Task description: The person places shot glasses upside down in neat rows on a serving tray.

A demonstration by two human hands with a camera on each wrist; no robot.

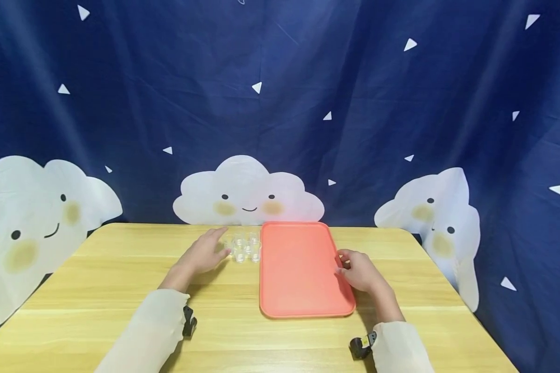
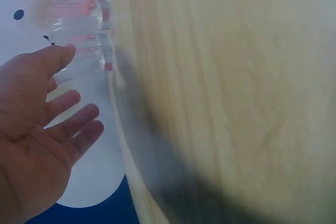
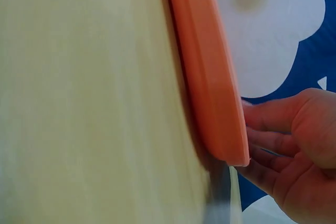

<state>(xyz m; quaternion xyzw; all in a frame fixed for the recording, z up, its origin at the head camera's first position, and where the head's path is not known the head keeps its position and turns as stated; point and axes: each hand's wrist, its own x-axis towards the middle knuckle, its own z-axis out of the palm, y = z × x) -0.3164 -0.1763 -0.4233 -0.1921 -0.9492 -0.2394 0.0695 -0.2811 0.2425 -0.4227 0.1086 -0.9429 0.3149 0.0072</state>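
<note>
Several small clear cups [image 1: 240, 250] stand clustered on the table, left of a flat coral-red tray [image 1: 303, 269]. My left hand [image 1: 207, 250] is just to the left of the cups, its thumb and fingers spread apart. In the left wrist view the thumb overlaps the nearest clear cup [image 2: 86, 59], and nothing is held in the palm. At the tray's right long side is my right hand [image 1: 358, 269], fingertips right at the rim with thumb and forefinger apart. The right wrist view shows the tray's edge [image 3: 210, 72] partly hiding those fingertips.
The wooden table [image 1: 224, 336] carries the tray and cups. Behind it hangs a dark blue cloth [image 1: 280, 119] printed with white clouds and triangles. Small black cameras sit at both wrists, by the white sleeves [image 1: 144, 331].
</note>
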